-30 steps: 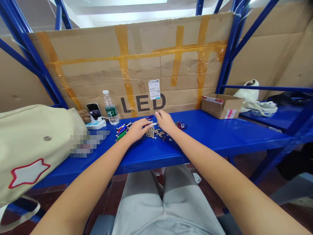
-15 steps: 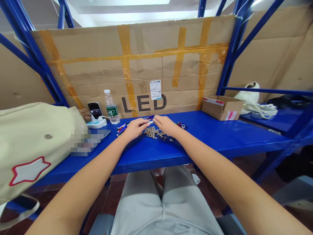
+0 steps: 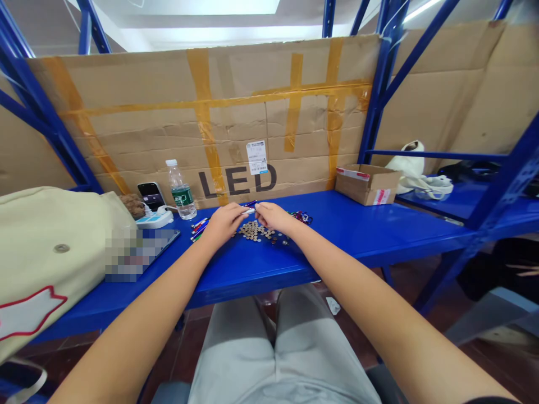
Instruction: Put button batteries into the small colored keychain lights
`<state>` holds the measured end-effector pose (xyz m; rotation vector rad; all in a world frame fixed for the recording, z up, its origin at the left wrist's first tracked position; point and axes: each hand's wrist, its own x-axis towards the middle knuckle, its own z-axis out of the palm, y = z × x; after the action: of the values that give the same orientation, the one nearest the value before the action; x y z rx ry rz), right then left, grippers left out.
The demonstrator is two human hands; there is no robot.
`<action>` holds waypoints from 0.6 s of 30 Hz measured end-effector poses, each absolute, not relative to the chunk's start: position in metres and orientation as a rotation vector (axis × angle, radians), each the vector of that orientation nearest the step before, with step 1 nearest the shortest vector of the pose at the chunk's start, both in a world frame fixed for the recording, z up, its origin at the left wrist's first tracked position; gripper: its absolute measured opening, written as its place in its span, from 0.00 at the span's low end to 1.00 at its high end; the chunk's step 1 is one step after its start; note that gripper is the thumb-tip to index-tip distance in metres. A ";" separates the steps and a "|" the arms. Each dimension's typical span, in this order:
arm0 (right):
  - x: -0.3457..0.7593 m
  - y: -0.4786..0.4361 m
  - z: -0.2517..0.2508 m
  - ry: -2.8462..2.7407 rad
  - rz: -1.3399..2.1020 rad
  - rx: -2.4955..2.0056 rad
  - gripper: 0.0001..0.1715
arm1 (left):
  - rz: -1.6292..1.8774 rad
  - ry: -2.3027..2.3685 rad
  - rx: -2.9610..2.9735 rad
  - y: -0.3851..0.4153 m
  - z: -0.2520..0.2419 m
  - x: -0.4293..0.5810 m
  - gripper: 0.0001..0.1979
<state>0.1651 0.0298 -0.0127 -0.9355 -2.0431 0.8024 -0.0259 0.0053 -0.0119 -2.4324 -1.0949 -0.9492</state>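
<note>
My left hand (image 3: 224, 220) and my right hand (image 3: 272, 215) meet fingertip to fingertip above a small pile of round metal pieces (image 3: 256, 232) on the blue shelf (image 3: 357, 230). Both hands pinch a small silver pen-like stick (image 3: 248, 211) between them, fingers closed. Several coloured pen-like sticks (image 3: 199, 226) lie just left of my left hand. A bunch of coloured clips (image 3: 302, 216) lies right of my right hand.
A water bottle (image 3: 179, 191), a phone (image 3: 146, 194) on a white power strip (image 3: 154, 219) and a cream bag (image 3: 46, 258) sit at the left. An open cardboard box (image 3: 367, 183) stands at the right. Taped cardboard marked LED (image 3: 236, 129) backs the shelf.
Both hands lifted slightly off the pile and drew together around the silver stick. The camera view shifted a little to the right and down.
</note>
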 end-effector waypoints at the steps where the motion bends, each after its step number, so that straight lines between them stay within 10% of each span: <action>1: 0.166 0.030 -0.012 -2.087 0.582 -0.923 0.19 | -1.037 -1.134 -2.474 0.006 -0.012 -0.026 0.18; 7: 0.167 0.024 -0.010 -2.281 -0.192 -1.019 0.21 | -1.272 -1.345 -2.661 0.003 -0.013 -0.027 0.20; 18: 0.159 0.025 -0.010 -2.165 -0.147 -1.066 0.22 | -1.178 -1.158 -2.438 -0.006 -0.009 -0.015 0.18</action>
<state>0.1591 0.0254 -0.0095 -1.0659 -2.1651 -0.1473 -0.0147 -0.0056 -0.0088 -2.4384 -1.1580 -1.1780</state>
